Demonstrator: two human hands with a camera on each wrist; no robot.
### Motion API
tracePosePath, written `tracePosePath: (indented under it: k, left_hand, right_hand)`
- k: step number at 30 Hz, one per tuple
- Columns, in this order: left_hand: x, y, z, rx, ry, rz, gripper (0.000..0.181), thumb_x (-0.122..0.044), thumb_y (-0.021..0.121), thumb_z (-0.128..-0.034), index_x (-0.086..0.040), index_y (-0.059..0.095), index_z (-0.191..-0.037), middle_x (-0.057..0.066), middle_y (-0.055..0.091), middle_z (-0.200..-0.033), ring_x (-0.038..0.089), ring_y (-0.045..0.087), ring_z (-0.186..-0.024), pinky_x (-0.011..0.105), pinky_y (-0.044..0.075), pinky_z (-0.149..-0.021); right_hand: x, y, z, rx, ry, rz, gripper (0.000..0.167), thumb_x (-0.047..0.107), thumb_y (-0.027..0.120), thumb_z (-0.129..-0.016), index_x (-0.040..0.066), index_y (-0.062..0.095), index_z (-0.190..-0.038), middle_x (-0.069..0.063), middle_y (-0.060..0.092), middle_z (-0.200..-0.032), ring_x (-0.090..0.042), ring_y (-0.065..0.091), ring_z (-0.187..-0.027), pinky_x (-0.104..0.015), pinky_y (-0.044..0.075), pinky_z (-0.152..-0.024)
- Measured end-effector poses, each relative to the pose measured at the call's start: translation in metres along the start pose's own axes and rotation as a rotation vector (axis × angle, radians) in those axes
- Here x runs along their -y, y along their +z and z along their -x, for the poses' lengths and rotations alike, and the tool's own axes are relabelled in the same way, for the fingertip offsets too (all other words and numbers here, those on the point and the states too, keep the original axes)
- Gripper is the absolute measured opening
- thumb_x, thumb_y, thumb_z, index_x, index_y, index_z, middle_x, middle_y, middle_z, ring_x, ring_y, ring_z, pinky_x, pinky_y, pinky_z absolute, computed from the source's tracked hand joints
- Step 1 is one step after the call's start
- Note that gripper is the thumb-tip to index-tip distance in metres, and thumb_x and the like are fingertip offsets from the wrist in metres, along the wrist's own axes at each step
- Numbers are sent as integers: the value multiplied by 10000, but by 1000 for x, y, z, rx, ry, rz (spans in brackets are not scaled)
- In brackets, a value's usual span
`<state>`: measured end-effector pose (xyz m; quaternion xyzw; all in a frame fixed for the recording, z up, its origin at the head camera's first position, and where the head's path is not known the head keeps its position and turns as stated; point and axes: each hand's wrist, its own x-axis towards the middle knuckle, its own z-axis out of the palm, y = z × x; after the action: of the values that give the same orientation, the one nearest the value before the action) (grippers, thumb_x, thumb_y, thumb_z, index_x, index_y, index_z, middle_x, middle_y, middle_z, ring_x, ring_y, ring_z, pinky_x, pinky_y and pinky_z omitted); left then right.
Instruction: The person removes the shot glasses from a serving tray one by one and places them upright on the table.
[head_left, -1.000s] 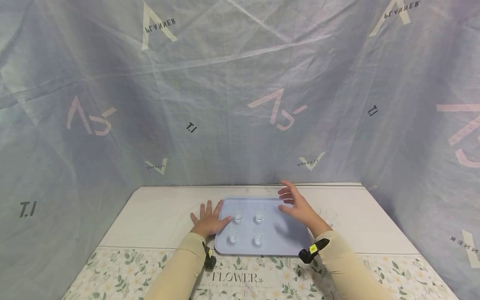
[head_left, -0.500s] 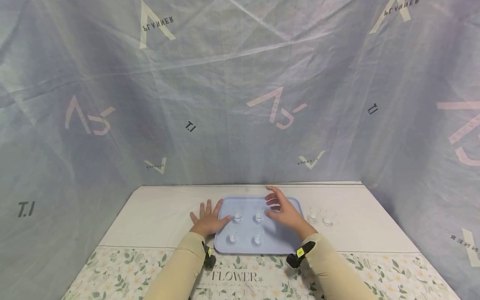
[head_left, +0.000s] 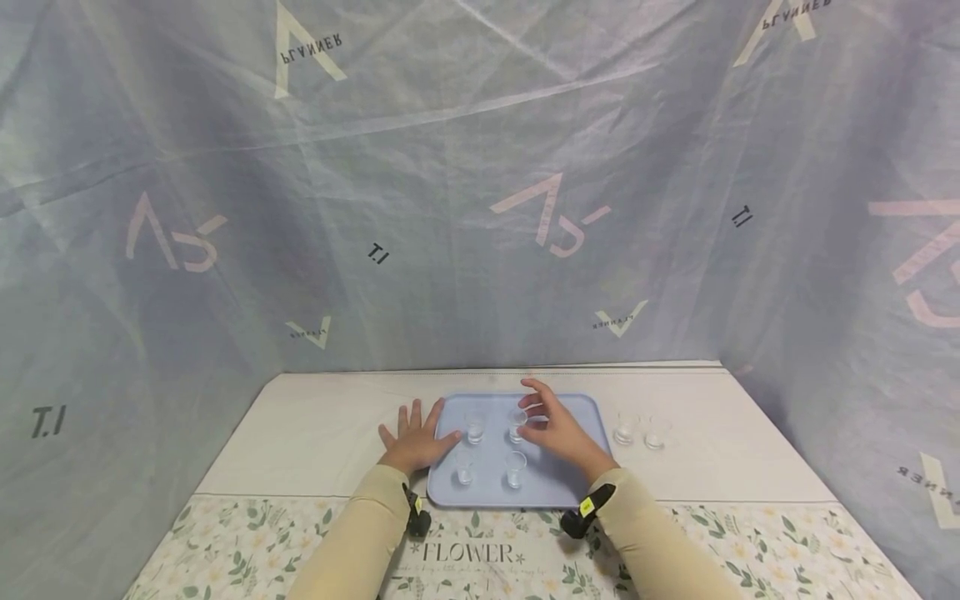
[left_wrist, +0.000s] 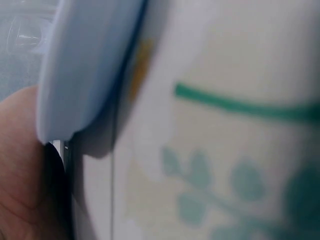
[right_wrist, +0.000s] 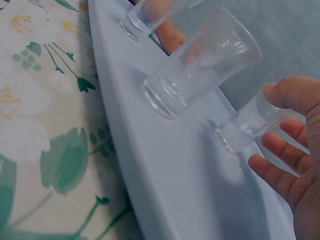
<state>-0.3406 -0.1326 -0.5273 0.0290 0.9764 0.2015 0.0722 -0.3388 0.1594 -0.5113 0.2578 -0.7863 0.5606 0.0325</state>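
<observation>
Several clear shot glasses stand upright on a light-blue tray (head_left: 480, 497). My right hand (head_left: 555, 429) is at the back-right glass (head_left: 516, 427), its index finger extended. In the right wrist view, the thumb (right_wrist: 287, 92) overlaps that glass (right_wrist: 245, 125) near its rim, with the other fingers loosely bent beyond it; contact is unclear. The front-right glass (right_wrist: 195, 70) stands closer to that camera. With fingers spread, my left hand (head_left: 416, 442) rests at the tray's left edge, thumb over the rim. The left wrist view shows part of that hand (left_wrist: 20, 165) against the tray edge (left_wrist: 85, 75).
Two more shot glasses, a nearer-left one (head_left: 624, 431) and one beside it (head_left: 655, 436), stand on the white table section right of the tray. Flower-print cloth (head_left: 465, 567) covers the table front. A grey curtain (head_left: 450, 292) hangs behind and on both sides.
My right hand has moved left over the tray to the back-right glass, uncovering the two glasses on the table to the right. The left hand has stayed at the tray's edge.
</observation>
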Motion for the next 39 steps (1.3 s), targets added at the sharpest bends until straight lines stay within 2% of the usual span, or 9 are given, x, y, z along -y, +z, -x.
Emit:
tracePosePath:
  k: [7, 11, 18, 22, 27, 31, 36, 39]
  left_hand:
    - [-4, -5, 7, -18, 16, -5, 864, -707, 425, -953, -266, 143, -1641, 217, 1, -1682, 455, -83, -1527, 749, -147, -1093]
    - [-9, -11, 14, -23, 28, 9, 836, -659, 447, -971, -221, 187, -1634, 245, 46, -1673, 481, -37, -1524, 766, -109, -1096]
    - [-13, -14, 18, -21, 27, -10, 825, -653, 457, -973, -238, 194, -1636, 238, 58, -1674, 478, -18, -1526, 776, -57, -1104]
    - [-11, -13, 17, -20, 26, -9, 828, -663, 450, -971, -243, 190, -1636, 233, 55, -1676, 473, -21, -1527, 773, -59, -1106]
    - [-6, -7, 10, -5, 13, 10, 851, -673, 453, -961, -256, 156, -1640, 219, 8, -1682, 462, -73, -1526, 752, -129, -1100]
    - [0, 1, 3, -7, 6, 9, 863, -696, 444, -952, -290, 121, -1641, 191, -28, -1688, 434, -107, -1529, 737, -166, -1094]
    - [1, 2, 0, -6, 2, 1, 881, -724, 434, -939, -302, 109, -1641, 197, -32, -1687, 438, -118, -1527, 740, -170, -1089]
    - [2, 2, -1, -7, 1, -4, 878, -726, 431, -938, -311, 105, -1641, 197, -33, -1686, 438, -123, -1525, 748, -158, -1090]
  right_hand:
    - [-2, 4, 0, -7, 8, 35, 810, -30, 769, -852, 77, 339, -1530, -210, 598, -1217, -389, 619, -1104, -435, 548, -935]
    - [-4, 6, 1, -14, 22, 56, 797, -32, 766, -856, 101, 358, -1527, -162, 621, -1180, -332, 635, -1076, -423, 543, -939]
    - [-5, 6, 1, -14, 5, 41, 784, -35, 759, -862, 165, 376, -1516, -149, 629, -1148, -317, 644, -1057, -442, 536, -947]
    - [-4, 6, 0, -14, -1, 38, 787, -52, 758, -853, 164, 383, -1511, -157, 629, -1140, -310, 651, -1046, -418, 546, -933]
    - [-2, 6, 0, -12, 0, 41, 774, -56, 759, -852, 138, 388, -1503, -166, 626, -1136, -311, 655, -1041, -406, 554, -924]
    - [1, 5, -1, -5, 2, 34, 769, -50, 759, -859, 125, 381, -1506, -174, 625, -1144, -336, 652, -1058, -444, 551, -932]
    - [3, 4, -3, -12, -10, 38, 778, -62, 749, -866, 127, 368, -1517, -218, 622, -1165, -390, 644, -1073, -495, 545, -922]
    - [16, 2, -3, 0, -5, 44, 773, -86, 725, -873, 64, 343, -1528, -276, 606, -1181, -443, 628, -1090, -533, 536, -930]
